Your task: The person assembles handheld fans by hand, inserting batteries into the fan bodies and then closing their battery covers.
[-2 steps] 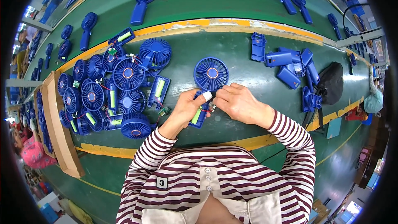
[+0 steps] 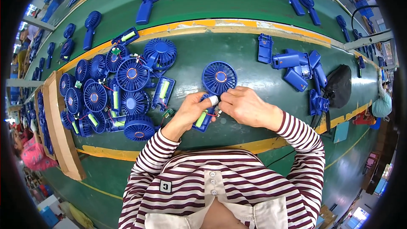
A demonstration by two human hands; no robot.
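A blue handheld fan (image 2: pixel 220 76) lies in front of me with its round grille pointing away and its handle opened up. A light green battery cell (image 2: pixel 201 120) shows inside the handle. My left hand (image 2: pixel 189 111) is closed around the handle; its thumb wears a white wrap (image 2: pixel 213 100). The fingers of my right hand (image 2: pixel 248 107) are pinched together at the neck of the fan, and they hide whatever is between them. Red wire and a small light-coloured part (image 2: pixel 218 111) stick out just below those fingertips.
Several opened fans (image 2: pixel 132 75) with batteries and wires are heaped at the left, beside a cardboard edge (image 2: pixel 63 131). Blue handle covers (image 2: pixel 295 79) and a black bag (image 2: pixel 339 87) lie at the right. Beyond the yellow ledge, a green belt (image 2: pixel 220 0) carries fans (image 2: pixel 144 12).
The fan in my hands has shifted slightly right and nearer to me, my right hand moving a little with it. Fans on the belt have slid slightly rightward.
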